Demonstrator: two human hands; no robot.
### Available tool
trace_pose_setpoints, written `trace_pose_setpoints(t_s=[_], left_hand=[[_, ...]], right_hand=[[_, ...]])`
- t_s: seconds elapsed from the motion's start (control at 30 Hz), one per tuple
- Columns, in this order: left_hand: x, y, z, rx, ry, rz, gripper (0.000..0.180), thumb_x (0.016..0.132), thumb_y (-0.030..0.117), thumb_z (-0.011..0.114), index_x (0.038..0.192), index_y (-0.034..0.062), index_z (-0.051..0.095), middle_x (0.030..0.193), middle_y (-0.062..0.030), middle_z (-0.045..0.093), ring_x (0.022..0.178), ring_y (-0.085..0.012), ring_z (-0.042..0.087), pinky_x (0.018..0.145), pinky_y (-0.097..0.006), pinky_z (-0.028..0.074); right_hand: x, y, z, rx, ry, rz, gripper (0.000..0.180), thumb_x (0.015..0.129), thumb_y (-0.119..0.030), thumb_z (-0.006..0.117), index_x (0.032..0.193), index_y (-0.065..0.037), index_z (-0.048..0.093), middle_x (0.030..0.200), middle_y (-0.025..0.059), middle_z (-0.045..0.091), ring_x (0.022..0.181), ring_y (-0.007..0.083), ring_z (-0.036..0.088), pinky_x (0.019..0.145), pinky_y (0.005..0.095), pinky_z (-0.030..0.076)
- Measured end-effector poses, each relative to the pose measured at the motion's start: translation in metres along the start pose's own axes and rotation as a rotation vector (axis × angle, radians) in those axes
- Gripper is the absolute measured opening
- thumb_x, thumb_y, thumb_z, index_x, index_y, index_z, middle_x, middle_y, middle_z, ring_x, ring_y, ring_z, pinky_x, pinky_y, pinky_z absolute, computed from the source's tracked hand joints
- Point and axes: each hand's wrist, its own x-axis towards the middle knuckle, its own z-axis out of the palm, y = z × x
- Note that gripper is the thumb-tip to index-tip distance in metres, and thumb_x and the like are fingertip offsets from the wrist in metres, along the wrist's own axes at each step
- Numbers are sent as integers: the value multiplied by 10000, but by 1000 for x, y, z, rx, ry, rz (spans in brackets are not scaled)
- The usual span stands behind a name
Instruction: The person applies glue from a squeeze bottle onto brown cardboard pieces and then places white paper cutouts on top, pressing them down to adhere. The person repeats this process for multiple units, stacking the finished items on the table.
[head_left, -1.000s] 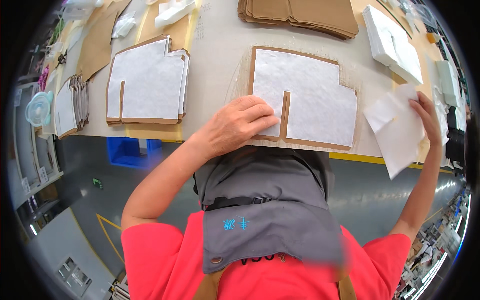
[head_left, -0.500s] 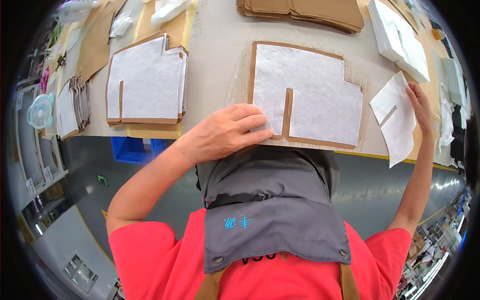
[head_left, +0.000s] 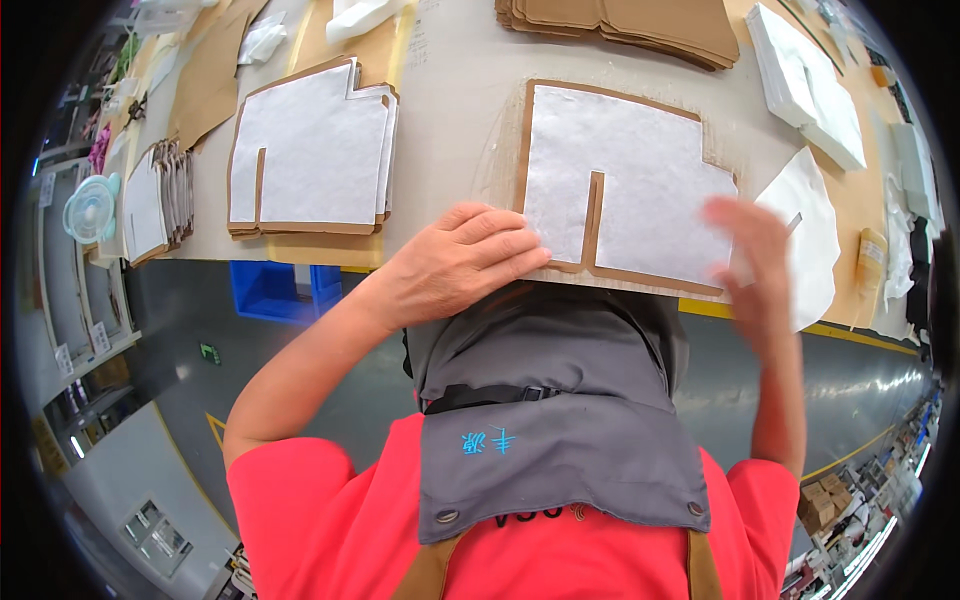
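In front of me lies a brown panel [head_left: 594,225] faced with a white sheet [head_left: 660,205]; a narrow slot-like strip of brown runs up from its near edge. The fingers of my left hand [head_left: 455,255] lie flat over the panel's near left corner, the thumb hidden. At the panel's right edge hovers my right hand [head_left: 755,255], smeared by motion, so its grip is unclear. Just beyond it is a loose white slotted sheet [head_left: 812,250], partly covered by that hand, overhanging the table's near edge.
White-faced brown panels [head_left: 315,150] are stacked on the left, beside a smaller upright bundle [head_left: 158,200] and a pale blue fan [head_left: 90,210]. Brown pieces [head_left: 620,25] lie at the back, white sheets [head_left: 805,90] at the back right. A yellowish tube [head_left: 870,265] rests far right.
My right hand has moved left from the loose white sheet's far corner to the panel's right edge. That sheet has shifted and sits lower. My left hand stays on the panel; the whole view has shifted slightly.
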Motion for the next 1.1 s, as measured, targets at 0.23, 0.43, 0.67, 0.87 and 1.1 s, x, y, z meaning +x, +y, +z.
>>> trace_pose_setpoints(t_s=[0.23, 0.43, 0.67, 0.87, 1.1], left_hand=[[-4, -4, 0, 80, -48, 40, 388, 839, 146, 592, 1224, 116, 637, 1180, -4, 586, 1178, -188, 552, 1037, -362, 425], [-6, -2, 3, 55, -3, 13, 392, 836, 123, 595, 1225, 113, 638, 1180, -7, 590, 1180, -194, 553, 1025, -366, 423], [7, 9, 17, -19, 63, -49, 405, 844, 98, 588, 1247, 101, 630, 1204, -18, 598, 1175, -199, 559, 1005, -365, 422], [6, 11, 17, 23, 32, -53, 410, 867, 126, 572, 1271, 173, 627, 1186, -21, 586, 1148, -191, 564, 1003, -355, 420], [7, 13, 15, 48, -11, -53, 413, 864, 141, 580, 1266, 223, 630, 1190, -24, 564, 1157, -194, 549, 1005, -366, 415]], right_hand=[[-3, -56, 66, 1, -89, -164, 521, 775, -397, 723, 1221, -135, 657, 1261, -39, 615, 1093, 169, 546, 1010, 367, 354], [-9, -67, 82, -151, -122, -167, 638, 755, -443, 728, 1320, -169, 618, 1381, -80, 566, 1154, 154, 512, 1124, 420, 261], [-17, -72, 90, -116, -61, -165, 551, 785, -441, 721, 1262, -175, 648, 1340, -72, 577, 1168, 147, 498, 1169, 466, 202], [-37, -61, 82, -51, 10, -89, 520, 784, -403, 738, 1243, -172, 660, 1283, -65, 615, 1142, 164, 524, 1166, 477, 211], [-34, -56, 78, -120, 0, -13, 553, 782, -386, 744, 1286, -183, 641, 1308, -76, 599, 1146, 162, 523, 1164, 474, 217]])
